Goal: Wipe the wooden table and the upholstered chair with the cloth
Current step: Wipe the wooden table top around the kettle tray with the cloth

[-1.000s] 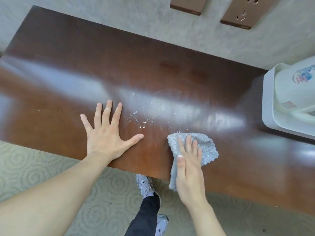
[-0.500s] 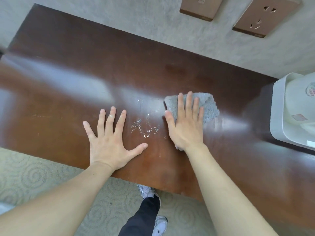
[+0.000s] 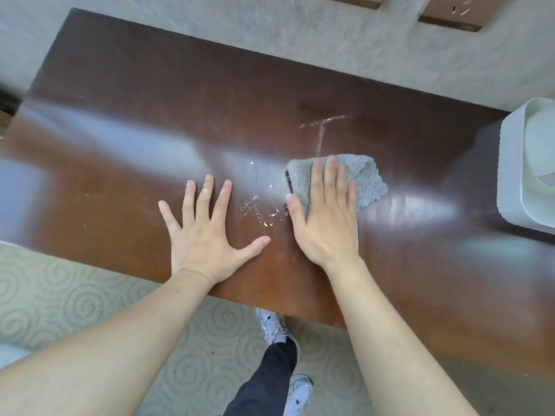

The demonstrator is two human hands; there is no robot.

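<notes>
The dark wooden table [image 3: 135,94] fills most of the head view, glossy with glare. My right hand [image 3: 326,217] lies flat on a grey cloth [image 3: 365,181], pressing it onto the tabletop near the middle. Only the cloth's far and right edges show past my fingers. A small patch of water droplets [image 3: 261,207] sits just left of the cloth. A thin wet streak [image 3: 322,123] lies beyond the cloth. My left hand [image 3: 210,235] rests flat on the table with fingers spread, holding nothing. The upholstered chair is not in view.
A white plastic appliance [image 3: 528,163] stands on the table's right end. The wall [image 3: 270,28] behind carries two brown socket plates [image 3: 450,12]. Patterned carpet [image 3: 60,295] lies below the table's near edge, where my leg and white sneakers [image 3: 274,325] show.
My right hand pushed the cloth from the table's near edge up toward the middle, then drew it slightly back, leaving a wet streak beyond it. My left hand stayed put.
</notes>
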